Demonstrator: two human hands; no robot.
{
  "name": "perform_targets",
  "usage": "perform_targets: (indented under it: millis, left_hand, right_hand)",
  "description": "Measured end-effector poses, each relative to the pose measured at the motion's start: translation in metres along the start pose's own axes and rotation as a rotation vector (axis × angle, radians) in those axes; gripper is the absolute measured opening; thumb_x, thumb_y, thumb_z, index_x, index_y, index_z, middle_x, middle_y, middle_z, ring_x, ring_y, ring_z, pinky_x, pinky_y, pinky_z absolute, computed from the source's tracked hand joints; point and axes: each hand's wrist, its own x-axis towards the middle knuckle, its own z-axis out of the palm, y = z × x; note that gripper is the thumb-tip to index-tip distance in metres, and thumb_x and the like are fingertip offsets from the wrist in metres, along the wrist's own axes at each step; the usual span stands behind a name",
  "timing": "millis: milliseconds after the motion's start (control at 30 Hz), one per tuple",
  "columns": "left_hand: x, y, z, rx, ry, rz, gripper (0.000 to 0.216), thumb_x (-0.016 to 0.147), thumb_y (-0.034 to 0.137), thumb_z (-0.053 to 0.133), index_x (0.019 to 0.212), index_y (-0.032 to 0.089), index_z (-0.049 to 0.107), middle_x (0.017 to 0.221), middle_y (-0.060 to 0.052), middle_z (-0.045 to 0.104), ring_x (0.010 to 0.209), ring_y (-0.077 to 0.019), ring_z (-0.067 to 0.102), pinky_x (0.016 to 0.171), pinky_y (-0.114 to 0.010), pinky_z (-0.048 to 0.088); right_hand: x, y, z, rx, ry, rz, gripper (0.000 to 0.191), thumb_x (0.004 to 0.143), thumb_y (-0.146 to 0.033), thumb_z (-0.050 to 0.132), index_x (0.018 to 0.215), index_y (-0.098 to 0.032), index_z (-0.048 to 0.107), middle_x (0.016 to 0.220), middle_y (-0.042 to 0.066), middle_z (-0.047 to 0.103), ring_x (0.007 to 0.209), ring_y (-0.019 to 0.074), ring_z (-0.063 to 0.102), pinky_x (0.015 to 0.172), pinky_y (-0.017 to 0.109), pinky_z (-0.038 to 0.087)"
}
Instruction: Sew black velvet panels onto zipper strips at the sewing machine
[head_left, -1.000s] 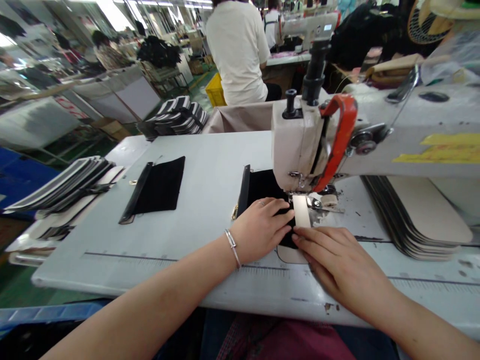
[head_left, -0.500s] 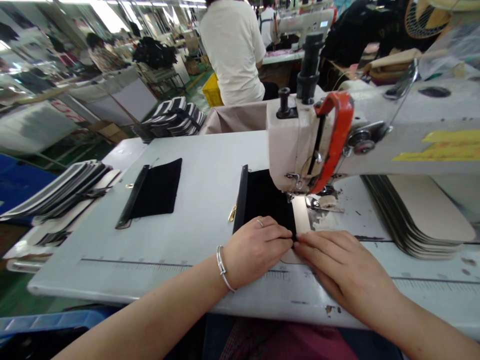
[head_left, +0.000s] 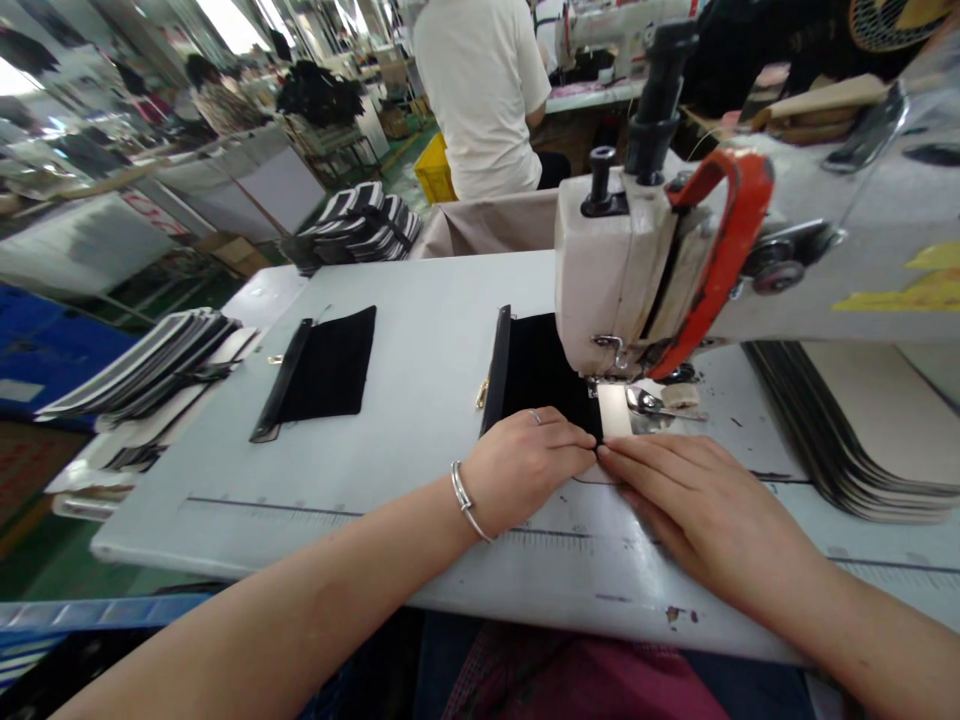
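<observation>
Black fabric (head_left: 544,375) fed further | both hands flat, pressing it | grey table (head_left: 420,330), busy workshop

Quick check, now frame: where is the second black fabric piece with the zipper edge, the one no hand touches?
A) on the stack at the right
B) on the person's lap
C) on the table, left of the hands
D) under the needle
C: the spare black fabric piece with zipper edge lies flat on the pale grey table, apart from the left hand and right hand.

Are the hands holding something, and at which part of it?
Both press flat, without gripping: left hand on the black fabric piece at its near edge, right hand beside it, before the sewing machine.
</observation>
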Motion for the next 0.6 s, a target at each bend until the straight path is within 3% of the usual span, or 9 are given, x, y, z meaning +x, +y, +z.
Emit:
perform_targets:
  millis: [600]
  left_hand:
    - [0.019, -0.032, 0.008, 0.111, -0.005, -0.092, 0.016, 0.098, 0.012, 0.057, 0.100, 0.016, 0.073, 0.109, -0.003, 0.076, 0.101, -0.0170, 0.068, 0.095, -0.031, 0.054]
  right_hand:
    - [0.014, 0.011, 0.004, -0.049, -0.013, 0.058, 0.042, 0.104, -0.033, 0.050, 0.143, -0.017, 0.053, 0.145, 0.009, 0.058, 0.128, 0.0284, 0.056, 0.105, 0.050, 0.047]
